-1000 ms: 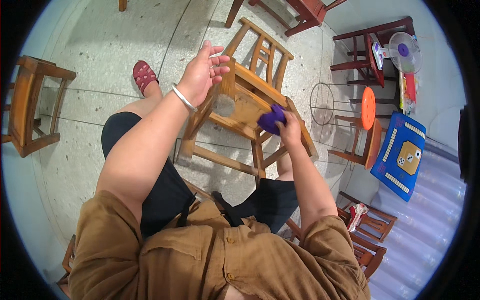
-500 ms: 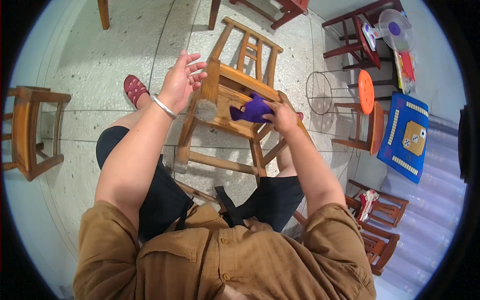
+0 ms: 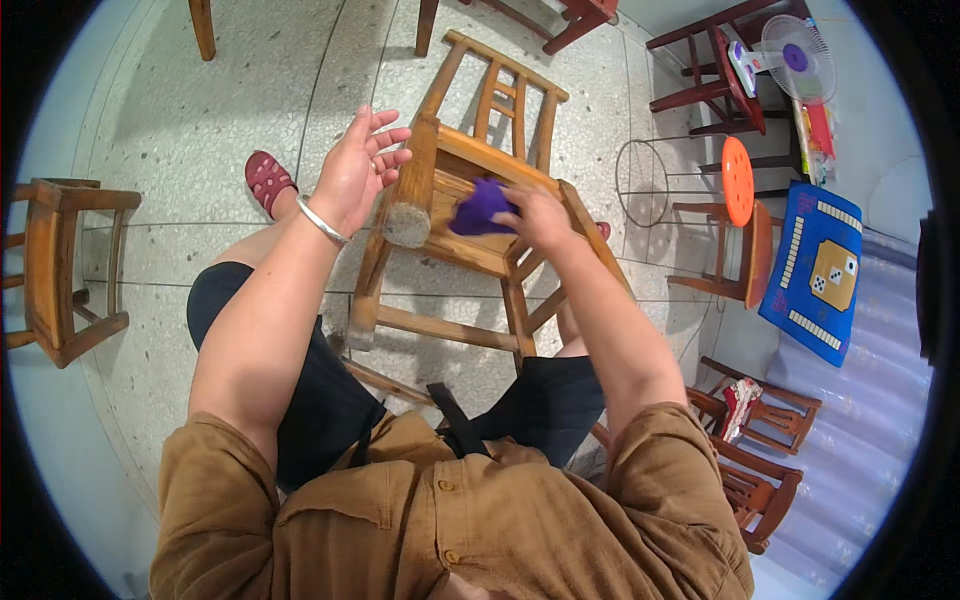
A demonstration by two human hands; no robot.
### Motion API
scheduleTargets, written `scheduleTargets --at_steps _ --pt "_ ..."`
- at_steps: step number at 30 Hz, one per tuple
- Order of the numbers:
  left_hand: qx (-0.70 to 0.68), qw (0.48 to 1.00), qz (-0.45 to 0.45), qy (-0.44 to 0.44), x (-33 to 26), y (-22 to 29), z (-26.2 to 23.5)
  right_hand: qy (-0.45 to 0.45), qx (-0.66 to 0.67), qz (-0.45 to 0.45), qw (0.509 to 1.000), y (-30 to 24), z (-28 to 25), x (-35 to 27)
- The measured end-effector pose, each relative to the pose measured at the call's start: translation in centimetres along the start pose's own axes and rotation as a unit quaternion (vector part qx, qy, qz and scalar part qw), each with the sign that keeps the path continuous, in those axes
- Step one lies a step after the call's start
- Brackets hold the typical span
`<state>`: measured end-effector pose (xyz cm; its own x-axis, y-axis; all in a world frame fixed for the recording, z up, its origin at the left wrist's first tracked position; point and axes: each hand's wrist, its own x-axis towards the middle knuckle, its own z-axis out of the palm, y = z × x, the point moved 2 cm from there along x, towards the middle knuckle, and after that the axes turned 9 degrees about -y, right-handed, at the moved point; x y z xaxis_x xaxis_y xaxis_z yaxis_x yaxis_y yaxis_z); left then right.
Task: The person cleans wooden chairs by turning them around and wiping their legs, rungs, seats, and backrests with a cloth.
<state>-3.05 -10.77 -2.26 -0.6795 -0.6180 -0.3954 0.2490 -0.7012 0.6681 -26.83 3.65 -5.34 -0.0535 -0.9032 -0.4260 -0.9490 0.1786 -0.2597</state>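
A plain home room or small furniture workshop: speckled terrazzo floor (image 3: 150, 90), many wooden chairs (image 3: 60, 265), a standing fan (image 3: 790, 60).

Speckled terrazzo floor (image 3: 250, 80) w/ thin seams. Wooden stool (image 3: 62, 265) at 9 o'clock; dark red chairs (image 3: 715, 70) at 1 – white fan (image 3: 795, 55) there; blue game mat (image 3: 820, 270) at 3.

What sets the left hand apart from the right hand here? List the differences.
The left hand is open with fingers spread, resting against a leg of the tipped wooden chair; the right hand presses a purple cloth onto the chair's seat. The left wrist wears a silver bangle; the right wrist is bare. Both touch the same chair.
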Motion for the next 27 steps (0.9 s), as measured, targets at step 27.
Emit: scheduleTargets --at_steps 27 --pt "0.019 0.999 0.006 0.031 0.0 -0.5 -2.2 0.18 0.895 -0.059 0.403 -5.3 2.2 -17.5"
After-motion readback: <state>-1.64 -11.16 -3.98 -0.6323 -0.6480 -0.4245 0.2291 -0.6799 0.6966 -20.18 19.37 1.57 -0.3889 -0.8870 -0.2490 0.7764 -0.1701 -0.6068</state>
